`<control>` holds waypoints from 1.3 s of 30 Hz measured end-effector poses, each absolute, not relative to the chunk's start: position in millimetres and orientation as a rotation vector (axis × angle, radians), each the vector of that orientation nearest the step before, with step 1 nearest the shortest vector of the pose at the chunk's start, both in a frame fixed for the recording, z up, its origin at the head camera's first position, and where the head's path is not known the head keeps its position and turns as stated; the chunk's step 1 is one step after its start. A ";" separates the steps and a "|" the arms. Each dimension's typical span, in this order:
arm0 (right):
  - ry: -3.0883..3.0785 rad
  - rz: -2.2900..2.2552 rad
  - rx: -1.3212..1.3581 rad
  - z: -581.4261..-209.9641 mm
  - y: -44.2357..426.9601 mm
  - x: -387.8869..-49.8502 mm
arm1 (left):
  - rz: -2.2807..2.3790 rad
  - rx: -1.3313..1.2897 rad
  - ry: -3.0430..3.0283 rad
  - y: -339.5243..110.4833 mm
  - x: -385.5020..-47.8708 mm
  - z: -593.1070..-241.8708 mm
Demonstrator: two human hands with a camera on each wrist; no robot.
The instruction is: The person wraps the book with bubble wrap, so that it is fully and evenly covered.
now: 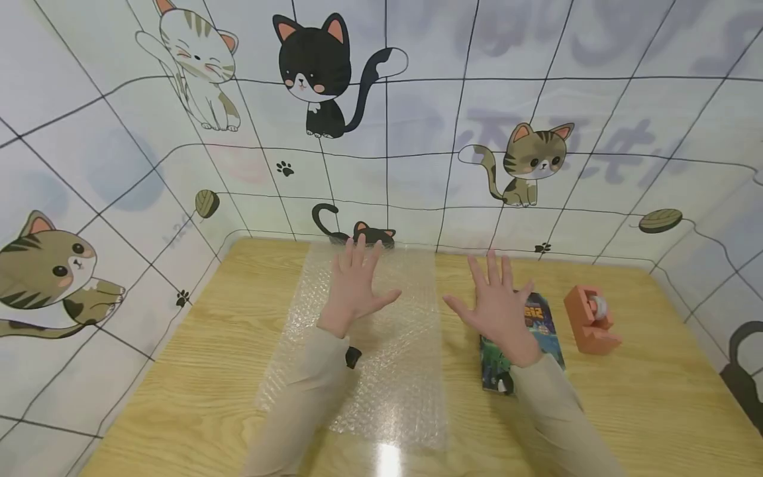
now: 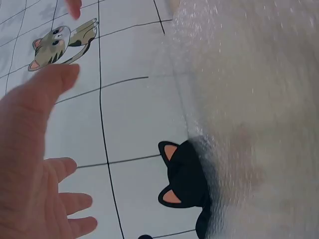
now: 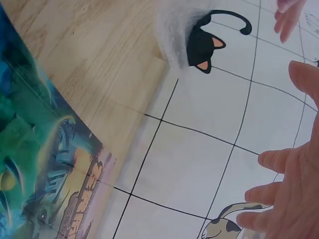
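- Here we have the bubble wrap (image 1: 396,377), a clear sheet lying spread out on the wood-grain table (image 1: 197,344), its far edge reaching the foot of the cat-patterned wall (image 1: 417,126).
- Up comes our view of the left hand (image 1: 356,288), above the far half of the bubble wrap: fingers straight and fanned, thumb stretched well out to the side, and we see nothing in its grasp.
- Across to the right hand (image 1: 496,310), just off the right side of the bubble wrap: again we see straight, widely spread fingers, thumb pointing back towards the sheet, holding nothing.
- Beneath that hand, beside the bubble wrap on its right, we spot a flat illustrated item (image 1: 545,338), all blues and greens with orange lettering; part of it is covered, and we can't tell whether it's a book or a box.
- Farther right of the bubble wrap, past the illustrated item, sits a coral tape dispenser (image 1: 587,328) with a roll of tape (image 1: 598,307) inside.
- Right behind the bubble wrap's far edge, we catch a printed black cat (image 2: 187,177) peeking up, its lower part seen through the plastic.
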State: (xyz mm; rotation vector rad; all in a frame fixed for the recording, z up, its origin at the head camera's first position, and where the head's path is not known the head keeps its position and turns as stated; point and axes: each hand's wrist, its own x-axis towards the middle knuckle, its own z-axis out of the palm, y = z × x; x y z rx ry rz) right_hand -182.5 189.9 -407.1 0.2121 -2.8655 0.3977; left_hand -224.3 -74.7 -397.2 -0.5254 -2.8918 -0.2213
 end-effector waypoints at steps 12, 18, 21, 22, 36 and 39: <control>-2.842 0.579 0.432 -421.0 185.3 -142.8 | -0.607 -0.495 -2.946 -150.6 -242.6 -401.2; -2.899 0.782 0.418 -434.6 177.8 -121.7 | -0.811 -0.396 -3.017 -182.9 -252.1 -426.1; -2.940 0.887 0.415 -437.3 173.2 -115.1 | -0.887 -0.366 -3.009 -196.3 -255.3 -435.2; -2.956 0.920 0.411 -438.0 172.5 -113.4 | -0.911 -0.359 -2.996 -200.0 -256.4 -437.3; -3.050 1.243 0.512 -451.6 170.2 -108.3 | -1.182 -0.214 -2.896 -219.2 -260.1 -445.5; -3.055 1.255 0.487 -451.2 171.9 -107.8 | -1.206 -0.235 -2.861 -221.1 -257.4 -447.1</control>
